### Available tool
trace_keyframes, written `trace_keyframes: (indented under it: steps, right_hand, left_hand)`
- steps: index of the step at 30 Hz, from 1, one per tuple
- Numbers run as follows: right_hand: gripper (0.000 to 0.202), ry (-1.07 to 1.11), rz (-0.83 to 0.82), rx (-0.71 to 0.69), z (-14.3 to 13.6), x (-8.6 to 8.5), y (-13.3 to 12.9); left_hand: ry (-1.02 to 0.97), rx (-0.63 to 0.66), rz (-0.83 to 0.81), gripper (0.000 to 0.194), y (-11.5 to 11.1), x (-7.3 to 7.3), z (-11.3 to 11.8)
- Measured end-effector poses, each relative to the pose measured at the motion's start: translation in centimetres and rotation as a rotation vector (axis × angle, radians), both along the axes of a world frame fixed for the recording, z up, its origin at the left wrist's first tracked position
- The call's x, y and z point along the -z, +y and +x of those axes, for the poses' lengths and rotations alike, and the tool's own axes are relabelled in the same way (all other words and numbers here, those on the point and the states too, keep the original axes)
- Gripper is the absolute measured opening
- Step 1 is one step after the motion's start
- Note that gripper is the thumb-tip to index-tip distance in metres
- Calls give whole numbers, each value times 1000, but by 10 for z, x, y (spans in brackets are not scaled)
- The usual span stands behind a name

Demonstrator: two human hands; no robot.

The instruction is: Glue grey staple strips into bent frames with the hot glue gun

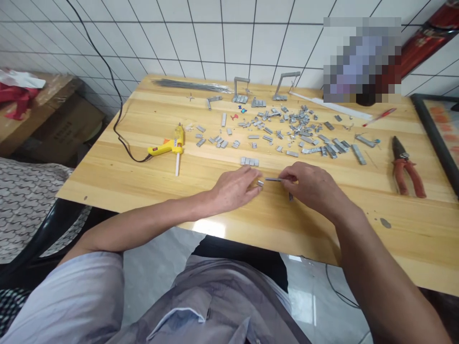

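Just right of the frame's centre, my right hand point(306, 186) has its grip closed on a thin grey strip point(273, 179). I pinch it by its right end, seemingly so that the rest of its length stands out free towards my other hand. My left hand point(234, 190) is curved around a small silver piece point(260, 183) at its fingertips; whether that grip is pinching the piece or only resting beside it, I cannot tell. The two lie near each other, probably so I can see both tips at once.

Below my right fingers is another dark piece point(290, 196), partly hidden by them. A short row of joined pieces point(250, 162) lies flat above my left hand, close enough to compare or reach. The loose heap of grey bits point(303, 122) spreads over the upper middle of the table point(143, 181), where I judge it leaves my wrists room. The yellow glue gun point(174, 142) lies left of centre and the red-handled pliers point(405, 167) at the right, each likely within an arm's reach.
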State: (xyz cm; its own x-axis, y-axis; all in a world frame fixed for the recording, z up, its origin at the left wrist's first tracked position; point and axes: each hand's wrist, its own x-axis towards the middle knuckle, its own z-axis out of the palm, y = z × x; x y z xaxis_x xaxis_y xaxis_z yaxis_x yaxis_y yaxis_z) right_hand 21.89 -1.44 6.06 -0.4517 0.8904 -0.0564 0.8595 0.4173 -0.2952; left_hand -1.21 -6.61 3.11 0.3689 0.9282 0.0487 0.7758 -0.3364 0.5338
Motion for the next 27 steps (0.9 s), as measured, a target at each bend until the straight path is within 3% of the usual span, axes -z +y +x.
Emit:
trace_keyframes:
  steps: [4, 12, 19, 23, 27]
  right_hand:
    - [16, 30, 56, -65, 2, 11, 0]
    - [13, 136, 88, -183, -1, 20, 1]
    - [11, 178, 19, -223, -5, 26, 4]
    - [14, 269, 42, -246, 2, 35, 4]
    - [16, 345, 107, -254, 8, 46, 7]
  left_hand:
    - [125, 35, -13, 22, 3, 0, 7]
    - [124, -39, 9, 13, 6, 0, -14]
    - [15, 50, -12, 11, 2, -1, -30]
    - [9, 46, 43, 17, -6, -15, -59]
    - [143, -262, 161, 22, -6, -31, -119]
